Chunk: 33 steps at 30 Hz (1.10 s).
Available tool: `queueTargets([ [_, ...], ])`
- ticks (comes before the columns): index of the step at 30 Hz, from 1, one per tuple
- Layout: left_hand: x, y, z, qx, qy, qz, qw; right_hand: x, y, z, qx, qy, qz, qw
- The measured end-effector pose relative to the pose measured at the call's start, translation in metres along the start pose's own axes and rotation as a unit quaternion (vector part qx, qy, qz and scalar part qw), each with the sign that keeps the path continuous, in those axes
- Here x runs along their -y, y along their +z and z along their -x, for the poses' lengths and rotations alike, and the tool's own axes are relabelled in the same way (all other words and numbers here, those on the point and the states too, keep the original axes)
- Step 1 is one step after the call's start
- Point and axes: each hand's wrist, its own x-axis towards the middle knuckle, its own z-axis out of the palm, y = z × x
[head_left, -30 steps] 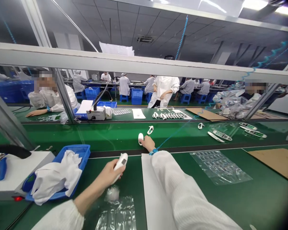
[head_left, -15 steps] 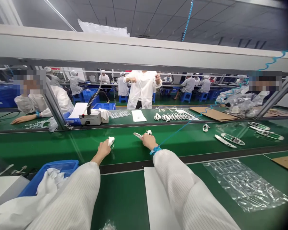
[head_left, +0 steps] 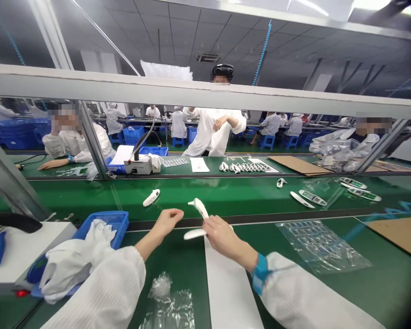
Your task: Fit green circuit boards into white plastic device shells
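My right hand, with a blue band at its wrist, is closed on two white plastic parts above the near edge of the green belt. One is a curved, pointed part sticking up; the other is a long, flat, rounded part pointing left. My left hand is left of them, thumb and fingertips pressed together, and whether anything small is between them is hidden. Farther left on the belt lies a separate white oval part.
White sheet under my right forearm; blue bin with white cloth at left. Clear blister sheet at right. More white parts on the belt. Metal posts rise beyond. People sit and stand across the belt.
My left hand has let go of a white part, which now lies on the belt. My right hand has come nearer with its two parts. The camera view has tilted up.
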Motion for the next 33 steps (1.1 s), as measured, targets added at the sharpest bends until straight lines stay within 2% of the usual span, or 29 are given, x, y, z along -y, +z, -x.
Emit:
queueTargets([
  [2,-0.006,0.019,0.043,0.076,-0.008,0.069,0.995,0.028,-0.008,0.032,-0.021,-0.035,0.013,0.999],
  [4,-0.011,0.037,0.084,0.128,-0.022,0.136,0.982,0.057,-0.015,0.06,-0.067,-0.082,0.027,0.994],
  [7,-0.014,0.058,0.13,0.145,-0.041,0.229,0.962,0.098,-0.029,0.093,-0.131,-0.152,0.025,0.979],
  [9,-0.013,0.066,0.149,0.127,-0.057,0.279,0.95,0.12,-0.038,0.111,-0.136,-0.143,-0.018,0.98],
  [11,-0.011,0.068,0.164,0.104,-0.073,0.321,0.939,0.133,-0.043,0.128,-0.138,-0.088,-0.106,0.981],
  [13,-0.006,0.065,0.179,0.093,-0.083,0.35,0.928,0.133,-0.044,0.147,-0.131,-0.012,-0.221,0.967],
  [17,0.006,0.057,0.215,0.105,-0.095,0.375,0.916,0.1,-0.035,0.184,-0.082,0.204,-0.377,0.9],
  [19,0.013,0.058,0.231,0.116,-0.094,0.362,0.92,0.08,-0.035,0.195,-0.032,0.25,-0.424,0.87],
  [22,0.023,0.066,0.249,0.13,-0.085,0.315,0.936,0.07,-0.048,0.195,0.081,0.204,-0.476,0.851],
  [24,0.028,0.075,0.257,0.13,-0.084,0.302,0.941,0.079,-0.06,0.185,0.141,0.144,-0.489,0.849],
  [26,0.031,0.082,0.264,0.138,-0.086,0.291,0.943,0.096,-0.067,0.17,0.175,0.089,-0.496,0.846],
  [28,0.032,0.085,0.272,0.149,-0.064,0.275,0.948,0.114,-0.068,0.155,0.167,0.063,-0.507,0.843],
  [30,0.034,0.083,0.279,0.143,-0.041,0.256,0.955,0.128,-0.063,0.142,0.14,0.072,-0.53,0.833],
  [33,0.037,0.076,0.291,0.088,-0.041,0.23,0.968,0.142,-0.054,0.129,0.111,0.106,-0.568,0.809],
])
